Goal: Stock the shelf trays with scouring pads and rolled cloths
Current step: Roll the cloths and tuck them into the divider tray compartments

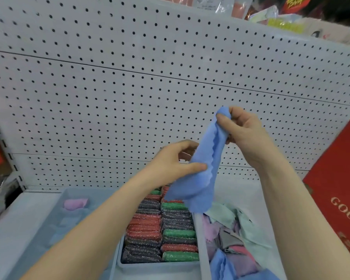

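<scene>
Left tray [85,190] with rolled cloths [75,204] sits at 8 o'clock from our hands, with room left in it and the scouring pads [143,229] in between. Blue cloth [208,158] is held in the air, long axis 1-to-7 o'clock. Right hand [245,134] pinches its top, left hand [170,164] pinches lower down and is nearer that tray.

three trays [158,266], two hands [170,160], one raised cloth [208,158] (blue)

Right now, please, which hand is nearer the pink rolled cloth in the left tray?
Left: the left hand is up-right of the pink rolled cloth; the right hand is higher, farther right.
</scene>
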Available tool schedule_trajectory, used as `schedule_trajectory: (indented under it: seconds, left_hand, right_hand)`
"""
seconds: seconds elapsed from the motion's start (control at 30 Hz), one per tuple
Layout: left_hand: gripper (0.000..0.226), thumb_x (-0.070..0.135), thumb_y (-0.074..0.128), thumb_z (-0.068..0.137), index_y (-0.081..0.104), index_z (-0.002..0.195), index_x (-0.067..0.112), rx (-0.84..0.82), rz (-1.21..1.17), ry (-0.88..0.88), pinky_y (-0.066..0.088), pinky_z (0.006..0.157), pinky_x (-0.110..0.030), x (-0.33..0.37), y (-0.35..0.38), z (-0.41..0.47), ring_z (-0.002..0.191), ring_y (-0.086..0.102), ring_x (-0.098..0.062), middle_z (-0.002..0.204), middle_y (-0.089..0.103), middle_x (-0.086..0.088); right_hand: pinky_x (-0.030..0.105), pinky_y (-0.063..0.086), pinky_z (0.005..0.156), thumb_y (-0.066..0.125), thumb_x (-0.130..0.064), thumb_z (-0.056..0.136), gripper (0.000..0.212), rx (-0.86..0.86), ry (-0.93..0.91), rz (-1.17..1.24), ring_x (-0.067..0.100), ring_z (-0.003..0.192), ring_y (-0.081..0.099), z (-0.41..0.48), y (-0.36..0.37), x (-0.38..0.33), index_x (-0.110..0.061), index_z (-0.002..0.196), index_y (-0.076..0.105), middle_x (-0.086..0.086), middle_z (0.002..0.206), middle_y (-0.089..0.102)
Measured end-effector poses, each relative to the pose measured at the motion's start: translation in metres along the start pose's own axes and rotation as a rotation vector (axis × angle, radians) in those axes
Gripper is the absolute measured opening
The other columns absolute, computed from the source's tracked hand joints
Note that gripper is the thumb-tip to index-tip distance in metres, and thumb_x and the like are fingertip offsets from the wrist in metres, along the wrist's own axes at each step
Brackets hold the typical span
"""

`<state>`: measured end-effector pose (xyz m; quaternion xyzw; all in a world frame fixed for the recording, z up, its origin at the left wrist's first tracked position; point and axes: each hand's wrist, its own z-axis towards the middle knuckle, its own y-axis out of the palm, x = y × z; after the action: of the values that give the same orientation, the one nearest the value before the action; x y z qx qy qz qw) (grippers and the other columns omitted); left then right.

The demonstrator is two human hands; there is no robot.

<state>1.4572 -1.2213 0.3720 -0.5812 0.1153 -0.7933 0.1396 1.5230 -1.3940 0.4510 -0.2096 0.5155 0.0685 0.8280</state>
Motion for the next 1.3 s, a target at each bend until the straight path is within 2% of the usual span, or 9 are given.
schedule_trajectory:
  seconds: [0.2, 0.3, 0.53, 0.73, 0.83, 0.93, 1.13, 1.23, 1.3]
  left_hand:
    - [0.006, 0.024, 0.065, 0.093, 0.067, 0.089, 0.021, -0.08, -0.111, -0.019, 0.048, 0.084, -0.025, -0.014, -0.008, -0.012, 0.08, 0.059, -0.005, 0.084, 0.066, 0.01]
    - [0.023, 0.019, 0.049, 0.102, 0.062, 0.083, 0.016, -0.101, -0.259, -0.097, 0.05, 0.08, -0.024, -0.015, -0.007, -0.017, 0.074, 0.056, -0.007, 0.076, 0.062, 0.009]
    - [0.022, 0.018, 0.042, 0.104, 0.061, 0.098, 0.009, 0.307, -0.735, -0.273, 0.054, 0.064, -0.025, -0.021, -0.028, -0.022, 0.069, 0.062, -0.012, 0.082, 0.068, 0.001]
    - [0.019, 0.025, 0.048, 0.101, 0.061, 0.092, 0.014, 0.7, -0.384, -0.193, 0.04, 0.07, -0.032, -0.015, -0.034, -0.019, 0.077, 0.047, -0.015, 0.085, 0.059, -0.002]
    - [0.018, 0.027, 0.05, 0.1, 0.058, 0.09, 0.014, 0.709, -0.193, -0.018, 0.043, 0.065, -0.035, 0.004, -0.014, -0.022, 0.066, 0.045, -0.011, 0.073, 0.054, 0.001]
    - [0.015, 0.026, 0.053, 0.1, 0.058, 0.088, 0.018, 0.673, -0.059, 0.092, 0.05, 0.062, -0.037, 0.024, 0.004, -0.021, 0.06, 0.049, -0.008, 0.07, 0.057, 0.003]
    - [0.01, 0.023, 0.059, 0.097, 0.067, 0.091, 0.021, 0.699, 0.079, 0.175, 0.044, 0.067, -0.018, 0.027, 0.008, -0.018, 0.072, 0.057, -0.001, 0.082, 0.065, 0.014]
    - [0.013, 0.021, 0.058, 0.096, 0.07, 0.095, 0.023, 0.707, 0.164, 0.223, 0.051, 0.076, -0.031, 0.022, 0.008, -0.02, 0.085, 0.061, -0.004, 0.094, 0.066, 0.013]
    - [0.02, 0.021, 0.052, 0.097, 0.071, 0.103, 0.027, 0.678, 0.212, 0.258, 0.054, 0.078, -0.037, 0.017, 0.006, -0.021, 0.093, 0.062, -0.007, 0.102, 0.065, 0.014]
  right_hand:
    - [0.028, 0.048, 0.062, 0.067, -0.024, 0.093, 0.017, 0.19, 0.041, 0.07, 0.016, 0.067, 0.061, 0.009, -0.015, -0.003, -0.007, 0.092, 0.066, 0.003, 0.073, 0.065]
    - [0.03, 0.045, 0.062, 0.07, -0.03, 0.09, 0.028, 0.207, 0.073, 0.061, 0.016, 0.068, 0.061, 0.009, -0.015, -0.002, -0.004, 0.098, 0.067, 0.005, 0.08, 0.065]
    - [0.02, 0.038, 0.05, 0.07, -0.025, 0.089, 0.016, 0.296, 0.086, 0.014, 0.011, 0.056, 0.054, 0.002, -0.029, 0.008, -0.013, 0.08, 0.065, -0.006, 0.065, 0.061]
    - [0.034, 0.034, 0.064, 0.072, -0.039, 0.078, 0.04, 0.39, 0.05, -0.069, 0.019, 0.064, 0.043, -0.005, -0.017, 0.018, -0.001, 0.079, 0.06, 0.011, 0.07, 0.049]
    - [0.038, 0.022, 0.062, 0.071, -0.033, 0.079, 0.051, 0.355, -0.053, -0.052, 0.034, 0.064, 0.025, -0.013, 0.015, 0.014, 0.004, 0.064, 0.039, 0.021, 0.065, 0.026]
    - [0.032, 0.016, 0.058, 0.07, -0.023, 0.087, 0.052, 0.257, -0.089, -0.066, 0.023, 0.06, 0.019, -0.024, 0.047, 0.006, -0.005, 0.057, 0.032, 0.012, 0.061, 0.02]
    - [0.033, 0.031, 0.055, 0.06, -0.027, 0.095, 0.035, 0.148, -0.108, 0.005, 0.017, 0.059, 0.036, -0.029, 0.067, 0.007, -0.012, 0.064, 0.065, 0.018, 0.06, 0.048]
    - [0.048, 0.045, 0.061, 0.055, -0.035, 0.095, 0.035, 0.115, -0.111, -0.018, 0.026, 0.063, 0.049, -0.028, 0.07, 0.01, -0.009, 0.079, 0.071, 0.024, 0.077, 0.064]
    - [0.043, 0.044, 0.062, 0.059, -0.033, 0.095, 0.032, 0.094, -0.109, 0.007, 0.029, 0.065, 0.05, -0.029, 0.069, 0.013, -0.006, 0.084, 0.072, 0.022, 0.077, 0.064]
